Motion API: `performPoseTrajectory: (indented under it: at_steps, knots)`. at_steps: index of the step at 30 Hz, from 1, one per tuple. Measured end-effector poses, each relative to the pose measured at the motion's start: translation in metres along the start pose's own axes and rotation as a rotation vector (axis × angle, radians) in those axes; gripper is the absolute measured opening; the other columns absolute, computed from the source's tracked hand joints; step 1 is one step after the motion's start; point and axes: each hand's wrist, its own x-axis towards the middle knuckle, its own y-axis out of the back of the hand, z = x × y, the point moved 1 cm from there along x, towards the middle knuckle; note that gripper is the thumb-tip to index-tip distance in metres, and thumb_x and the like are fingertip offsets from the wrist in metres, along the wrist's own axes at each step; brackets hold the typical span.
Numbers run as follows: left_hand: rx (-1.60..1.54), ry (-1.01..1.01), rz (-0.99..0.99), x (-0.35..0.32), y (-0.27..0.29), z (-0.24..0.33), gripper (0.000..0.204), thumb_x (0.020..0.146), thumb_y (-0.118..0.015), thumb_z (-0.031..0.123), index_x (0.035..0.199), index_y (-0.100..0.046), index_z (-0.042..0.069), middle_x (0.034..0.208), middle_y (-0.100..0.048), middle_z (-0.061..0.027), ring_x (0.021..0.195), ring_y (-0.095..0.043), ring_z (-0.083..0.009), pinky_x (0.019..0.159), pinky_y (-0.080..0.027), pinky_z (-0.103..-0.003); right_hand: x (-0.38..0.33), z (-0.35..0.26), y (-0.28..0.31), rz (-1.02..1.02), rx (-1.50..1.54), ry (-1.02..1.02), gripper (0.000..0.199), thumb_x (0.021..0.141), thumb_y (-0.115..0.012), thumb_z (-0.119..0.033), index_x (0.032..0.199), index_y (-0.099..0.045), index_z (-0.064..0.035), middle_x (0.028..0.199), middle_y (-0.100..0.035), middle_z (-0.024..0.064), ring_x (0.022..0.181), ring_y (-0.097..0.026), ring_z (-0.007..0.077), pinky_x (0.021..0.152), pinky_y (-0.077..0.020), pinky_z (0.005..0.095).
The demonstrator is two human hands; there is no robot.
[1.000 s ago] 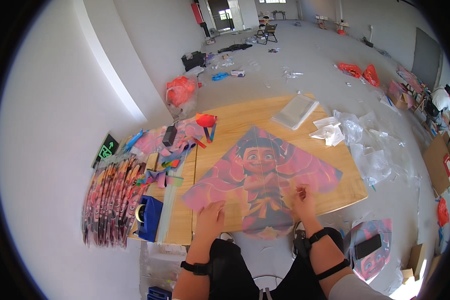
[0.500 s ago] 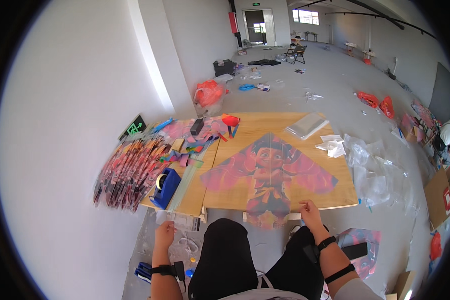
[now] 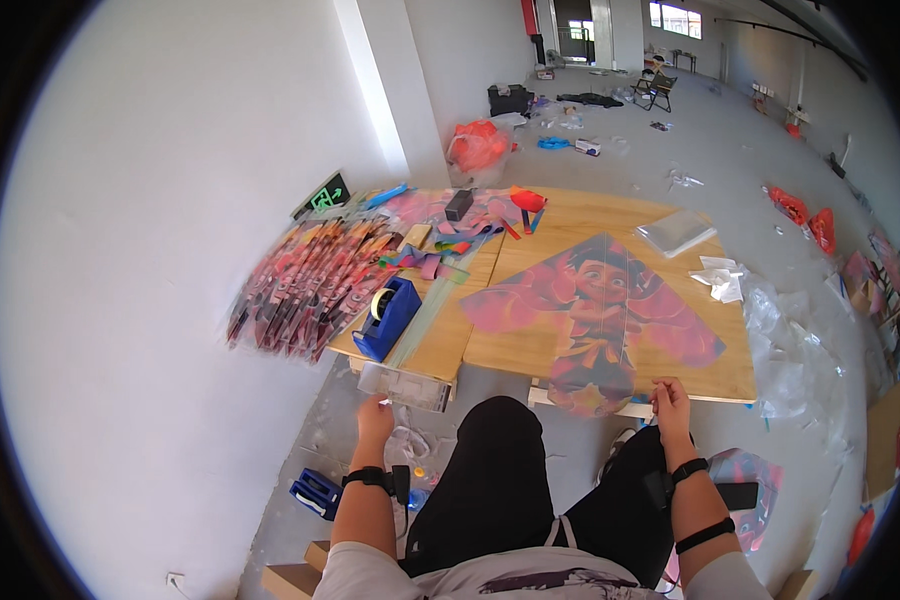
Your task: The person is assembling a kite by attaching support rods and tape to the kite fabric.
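A kite [image 3: 600, 315] printed with a red and purple cartoon figure lies spread on the wooden table, its tail overhanging the front edge. To the right of that tail, my right hand [image 3: 672, 405] is at the table edge with fingers curled together; whether anything is in them is hidden. My left hand [image 3: 374, 420] is held low, just below a clear plastic case [image 3: 405, 386] at the table's front left. Its fingertips are pinched, with a small pale spot by them that I cannot make out. A blue tape dispenser [image 3: 390, 320] stands beyond the case.
Folded printed kites [image 3: 310, 285] are stacked at the left by the wall. Colourful ribbons [image 3: 435, 262] and a black block [image 3: 459, 205] lie on the wooden table [image 3: 515, 345]. Clear bags [image 3: 678, 232] are at its far right. Plastic wrapping [image 3: 785, 340] litters the floor.
The view has swung left and down, so the table and kite appear farther right and higher. Both hands keep about the same places beside the table edge, fingers still bent.
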Motion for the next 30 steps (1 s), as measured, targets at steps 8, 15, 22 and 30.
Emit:
performPoseTrajectory:
  at_steps: [8,15,22,30]
  knots:
    - [-0.193,-0.106,0.318,0.069,0.032,0.033,0.025,0.088,-0.063,0.009,0.112,-0.069,0.004,0.092,-0.067,-0.0161,0.078,-0.065,-0.0283,0.071,-0.053,-0.039,-0.001,0.003,-0.001,0.151,0.159,-0.029,0.015,0.105,-0.052,-0.016,0.106,-0.063,-0.0067,0.072,-0.057,-0.001,0.056,-0.044,0.0043,0.051,-0.0342,0.021]
    - [0.009,-0.213,0.343,0.163,0.045,0.021,0.027,0.095,-0.06,0.03,0.106,-0.074,0.01,0.102,-0.067,-0.0188,0.093,-0.065,-0.0364,0.085,-0.05,-0.046,-0.005,0.004,-0.003,0.202,0.077,-0.038,0.014,0.105,-0.053,-0.017,0.105,-0.063,-0.0074,0.071,-0.056,-0.0016,0.055,-0.044,0.0044,0.05,-0.0331,0.0207]
    - [0.044,0.095,-0.284,0.226,0.019,-0.01,0.061,0.102,-0.036,0.049,0.091,-0.08,0.008,0.091,-0.074,-0.0209,0.102,-0.066,-0.0401,0.1,-0.045,-0.05,-0.004,0.009,-0.007,0.235,-0.028,-0.072,0.013,0.104,-0.053,-0.014,0.104,-0.063,-0.0064,0.07,-0.056,-0.0002,0.053,-0.044,0.0055,0.049,-0.0343,0.0218]
    - [-0.275,0.203,-0.31,0.247,0.009,-0.024,0.064,0.102,-0.037,0.046,0.089,-0.077,-0.002,0.088,-0.076,-0.0168,0.09,-0.07,-0.032,0.092,-0.051,-0.041,-0.005,0.012,-0.029,0.228,-0.097,-0.063,0.012,0.103,-0.054,-0.013,0.102,-0.064,-0.0053,0.071,-0.059,0.0013,0.054,-0.048,0.0062,0.05,-0.0368,0.0219]
